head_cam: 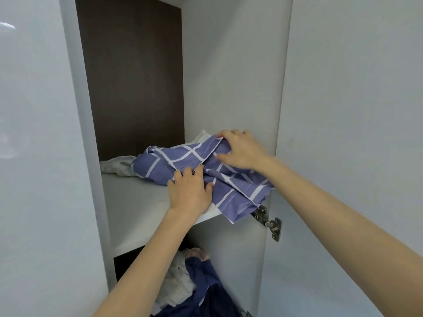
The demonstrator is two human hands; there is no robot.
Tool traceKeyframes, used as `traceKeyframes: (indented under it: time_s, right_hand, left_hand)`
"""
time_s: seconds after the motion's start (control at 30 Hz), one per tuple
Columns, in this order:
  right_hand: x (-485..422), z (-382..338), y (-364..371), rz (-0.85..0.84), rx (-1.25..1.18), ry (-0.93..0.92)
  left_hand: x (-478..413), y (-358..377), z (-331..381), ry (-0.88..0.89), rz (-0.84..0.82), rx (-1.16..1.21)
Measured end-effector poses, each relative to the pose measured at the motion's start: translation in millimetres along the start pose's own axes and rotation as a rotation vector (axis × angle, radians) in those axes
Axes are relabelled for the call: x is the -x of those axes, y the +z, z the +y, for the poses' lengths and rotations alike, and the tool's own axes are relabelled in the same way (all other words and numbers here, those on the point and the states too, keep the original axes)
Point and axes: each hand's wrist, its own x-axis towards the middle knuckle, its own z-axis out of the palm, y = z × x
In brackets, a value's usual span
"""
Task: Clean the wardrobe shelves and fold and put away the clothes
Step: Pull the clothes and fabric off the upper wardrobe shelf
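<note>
Here, two hands grip the checked cloth (183,156).
The left hand (190,193) and, at its 1 o'clock, the right hand (240,149) curl fingers into it; it lies on the upper shelf (135,209), a grey garment (116,167) at its 9 o'clock.

A tall white wardrobe (229,65) fills the view. Its back panel (130,76) is dark brown and its inner side wall is pale grey-white. The open door (354,110) stands on the right, hung on a metal hinge (270,221) just beside the right end of the white shelf (132,202). On the left, a glossy white panel (34,133) catches a small bright reflection (8,25) — elsewhere the light is soft and even.
</note>
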Motion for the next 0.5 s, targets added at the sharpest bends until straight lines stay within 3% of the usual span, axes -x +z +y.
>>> traceKeyframes:
  time_s: [0.07,0.13,0.2,0.5]
  right_hand:
    - [-17,6,16,-0.186,0.083,0.053]
    - [-26,11,36,-0.198,0.227,0.066]
    - [-30,16,50,-0.065,0.311,0.034]
    - [-54,15,16,0.507,0.064,-0.166]
  left_hand:
    - [-1,1,-1,0.007,0.035,-0.030]
    - [-2,3,-3,0.003,0.070,-0.044]
    - [-2,3,-4,0.002,0.100,-0.044]
    - [-28,-29,1,-0.048,0.117,0.080]
